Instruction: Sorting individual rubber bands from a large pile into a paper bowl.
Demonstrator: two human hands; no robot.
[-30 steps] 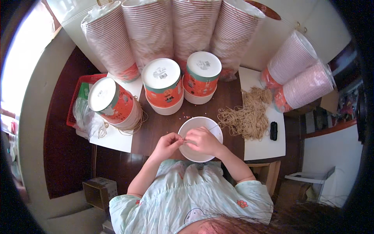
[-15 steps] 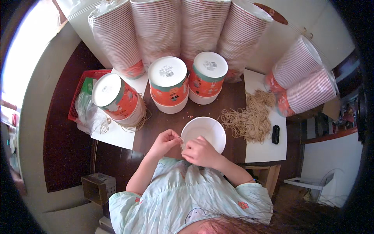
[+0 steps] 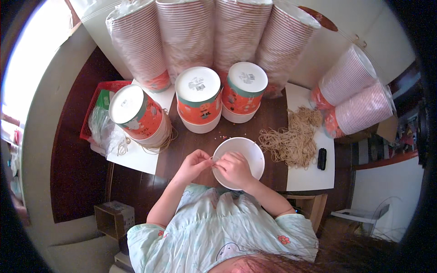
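Note:
A white paper bucket [image 3: 254, 169] stands open end up in front of me at the table's near edge. At its left rim my left hand [image 3: 193, 164] pinches a thin beige cord [image 3: 212, 159] between thumb and fingertips. My right hand [image 3: 234, 167] reaches over the bucket's near left part, fingers closed on the same cord, fingertips almost meeting the left ones. Most of the cord is hidden by the fingers. A tangled heap of beige cords [image 3: 293, 141] lies right of the bucket.
Upside-down orange-and-green buckets [image 3: 199, 98] stand beyond, one at left with cords [image 3: 159, 143] draped round it. Tall wrapped bucket stacks [image 3: 186, 41] line the back, more [image 3: 364, 109] at right. A black case [image 3: 322, 159] and a red basket [image 3: 86, 125] flank the table.
My right hand has turned and shifted slightly away from me, bringing its fingertips closer to the left hand's. The cord loop seen between the hands is now mostly covered.

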